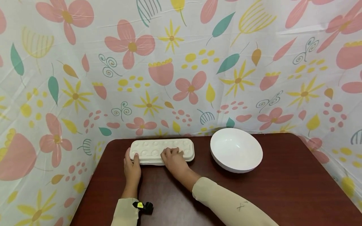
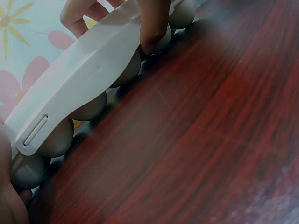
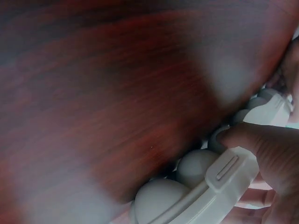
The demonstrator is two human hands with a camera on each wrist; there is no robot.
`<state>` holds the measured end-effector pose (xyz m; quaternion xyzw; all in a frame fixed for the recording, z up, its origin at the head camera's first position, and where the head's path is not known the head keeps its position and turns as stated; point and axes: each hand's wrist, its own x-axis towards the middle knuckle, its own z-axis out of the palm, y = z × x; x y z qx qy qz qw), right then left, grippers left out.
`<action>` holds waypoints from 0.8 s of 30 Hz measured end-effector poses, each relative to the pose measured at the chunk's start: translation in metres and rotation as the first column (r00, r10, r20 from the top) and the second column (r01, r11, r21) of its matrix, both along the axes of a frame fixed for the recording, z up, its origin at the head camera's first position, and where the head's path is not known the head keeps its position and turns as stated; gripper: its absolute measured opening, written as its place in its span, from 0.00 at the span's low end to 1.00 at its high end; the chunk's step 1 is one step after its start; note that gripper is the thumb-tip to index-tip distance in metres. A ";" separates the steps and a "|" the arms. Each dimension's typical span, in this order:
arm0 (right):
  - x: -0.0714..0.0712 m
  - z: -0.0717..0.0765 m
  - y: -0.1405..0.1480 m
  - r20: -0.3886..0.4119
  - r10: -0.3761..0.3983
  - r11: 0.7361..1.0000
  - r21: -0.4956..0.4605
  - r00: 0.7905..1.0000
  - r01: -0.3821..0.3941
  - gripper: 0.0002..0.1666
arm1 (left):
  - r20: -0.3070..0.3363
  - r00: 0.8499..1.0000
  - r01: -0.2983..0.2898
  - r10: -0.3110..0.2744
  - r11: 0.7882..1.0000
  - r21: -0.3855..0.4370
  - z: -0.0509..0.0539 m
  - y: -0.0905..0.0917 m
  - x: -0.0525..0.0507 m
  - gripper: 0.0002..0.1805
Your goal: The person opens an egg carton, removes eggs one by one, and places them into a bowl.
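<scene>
Just left of the middle of the head view, a cream box (image 1: pixel 158 149) lies on the dark red table (image 1: pixel 285 191), its long side running across the frame and its lid on. Rows of round bumps show on the lid. The left hand (image 1: pixel 132 168) grips the box's left end, thumb at the front edge and fingers round the end. The right hand (image 1: pixel 176 161) holds the box right of its middle, its fingers bent over the top; in the right wrist view its thumb presses the front side, so the grip spans the edge. In the left wrist view, grey rounded cups (image 2: pixel 88 107) bulge below the lid's wavy front, and a slotted tab (image 2: pixel 35 133) sits near the lower left of that frame.

To the right of the box, apart from it, a white bowl (image 1: pixel 236 150) stands near the table's far edge. Pale sleeves cover both arms, the right sleeve (image 1: pixel 232 201) bearing a small dark drawn mark. A black device (image 1: pixel 147 207) with a yellow patch is at the left wrist. Behind, a flowered sheet (image 1: pixel 189 40) fills the upper frame.
</scene>
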<state>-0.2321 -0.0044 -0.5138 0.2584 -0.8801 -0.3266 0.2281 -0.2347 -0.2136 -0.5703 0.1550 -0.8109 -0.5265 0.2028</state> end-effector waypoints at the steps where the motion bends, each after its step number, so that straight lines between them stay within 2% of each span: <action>1: 0.000 -0.001 -0.001 -0.015 -0.005 1.000 -0.002 1.000 0.005 0.25 | 0.001 1.000 -0.001 0.001 1.000 -0.001 0.000 0.000 0.000 0.32; 5: -0.002 -0.004 -0.007 -0.063 -0.027 0.999 -0.021 0.998 0.026 0.25 | 0.009 1.000 0.003 -0.003 1.000 -0.007 0.000 -0.001 -0.001 0.32; 10: -0.002 -0.006 -0.011 -0.077 -0.025 0.999 -0.024 0.997 0.023 0.22 | 0.006 1.000 -0.010 0.010 1.000 -0.007 -0.001 -0.001 -0.001 0.32; 17: 0.002 -0.006 -0.010 -0.030 -0.026 0.997 0.072 0.999 0.028 0.25 | 0.022 1.000 -0.010 0.011 1.000 -0.017 -0.005 -0.001 0.001 0.32; 24: 0.001 -0.006 -0.010 -0.046 -0.017 0.992 0.125 0.999 0.022 0.27 | 0.003 1.000 0.001 -0.001 1.000 -0.029 -0.002 -0.001 -0.001 0.32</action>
